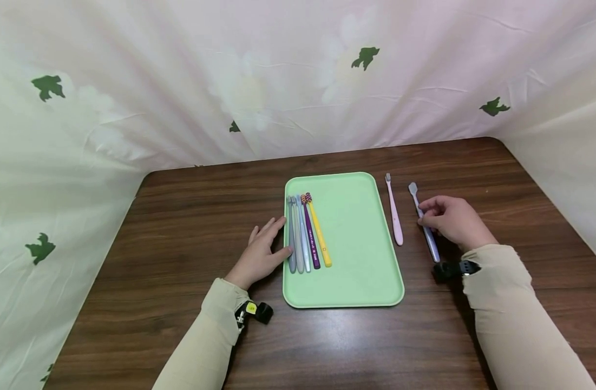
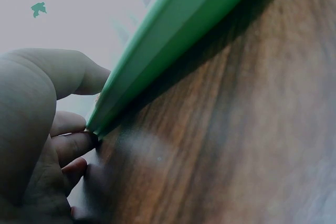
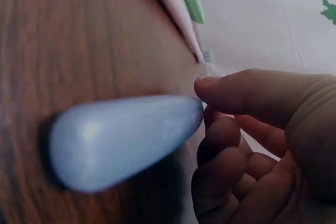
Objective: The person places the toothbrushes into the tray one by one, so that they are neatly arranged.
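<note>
My right hand point(image 1: 453, 219) pinches a blue toothbrush point(image 1: 430, 238) between thumb and fingers, partway along it. In the right wrist view its rounded handle end point(image 3: 110, 142) points toward the camera over the table. My left hand point(image 1: 261, 252) touches the left edge of a light green tray point(image 1: 358, 238), fingers fairly straight and thumb over the rim. Side by side in the tray's left part lie several toothbrushes, among them a purple toothbrush point(image 1: 310, 235) and a yellow toothbrush point(image 1: 319, 233). Their bristle heads point to the far side.
A pink toothbrush point(image 1: 394, 211) lies on the dark wooden table point(image 1: 205, 200), between the tray and my right hand. Pale cloth point(image 1: 288, 81) with green leaf shapes hangs behind the table and along its sides.
</note>
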Available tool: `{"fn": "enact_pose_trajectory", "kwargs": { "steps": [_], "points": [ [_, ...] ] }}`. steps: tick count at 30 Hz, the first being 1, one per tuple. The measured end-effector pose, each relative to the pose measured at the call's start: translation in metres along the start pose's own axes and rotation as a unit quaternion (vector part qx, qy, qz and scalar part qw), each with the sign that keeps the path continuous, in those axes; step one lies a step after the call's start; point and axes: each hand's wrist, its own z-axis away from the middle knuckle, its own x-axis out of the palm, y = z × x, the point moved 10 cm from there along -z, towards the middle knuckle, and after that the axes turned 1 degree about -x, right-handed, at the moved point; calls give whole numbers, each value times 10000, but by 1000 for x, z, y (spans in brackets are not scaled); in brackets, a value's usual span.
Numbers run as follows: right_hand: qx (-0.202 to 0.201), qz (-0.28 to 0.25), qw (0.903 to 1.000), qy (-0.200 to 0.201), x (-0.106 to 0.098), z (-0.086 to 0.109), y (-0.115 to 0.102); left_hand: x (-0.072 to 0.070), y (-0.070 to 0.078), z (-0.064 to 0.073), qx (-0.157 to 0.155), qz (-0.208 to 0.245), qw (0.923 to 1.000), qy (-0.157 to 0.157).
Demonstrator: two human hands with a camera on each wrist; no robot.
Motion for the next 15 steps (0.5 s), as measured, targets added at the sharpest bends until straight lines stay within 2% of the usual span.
{"fn": "enact_pose_trajectory", "kwargs": {
  "steps": [8,15],
  "points": [
    [105,167,9998,-76,1,-1,3,0,1,-1,-20,-16,10000,-29],
    [83,523,9985,142,1,-1,-1,0,1,0,-34,-31,10000,-41]
  ]
}}
